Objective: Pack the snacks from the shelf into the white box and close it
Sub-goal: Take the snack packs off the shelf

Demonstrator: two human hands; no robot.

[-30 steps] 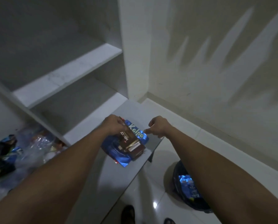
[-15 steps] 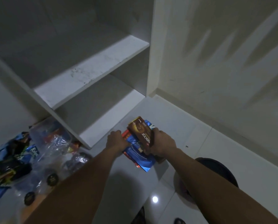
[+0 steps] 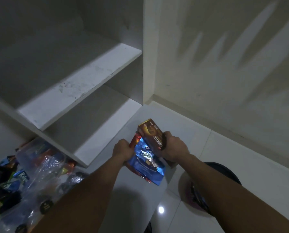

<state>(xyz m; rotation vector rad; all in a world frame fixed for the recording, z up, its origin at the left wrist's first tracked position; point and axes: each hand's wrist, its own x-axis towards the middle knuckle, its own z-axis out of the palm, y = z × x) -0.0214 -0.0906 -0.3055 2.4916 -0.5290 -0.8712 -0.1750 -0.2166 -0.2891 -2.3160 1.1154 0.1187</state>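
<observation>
Both hands clamp a stack of snacks: the left hand (image 3: 122, 151) grips the red packet (image 3: 135, 140) and blue foil pouch (image 3: 148, 167), the right hand (image 3: 174, 149) curls round the brown Nextar box (image 3: 151, 133) on top, all above a white surface (image 3: 133, 199) beside the white shelf (image 3: 83, 84); more snack packets (image 3: 22, 179) lie left.

The snack stack (image 3: 147, 158) sits between the left hand (image 3: 122, 151) and right hand (image 3: 175, 148), right of the shelf (image 3: 83, 84); loose snacks (image 3: 22, 174) lie far left; a bin (image 3: 224, 172) stands lower right.
</observation>
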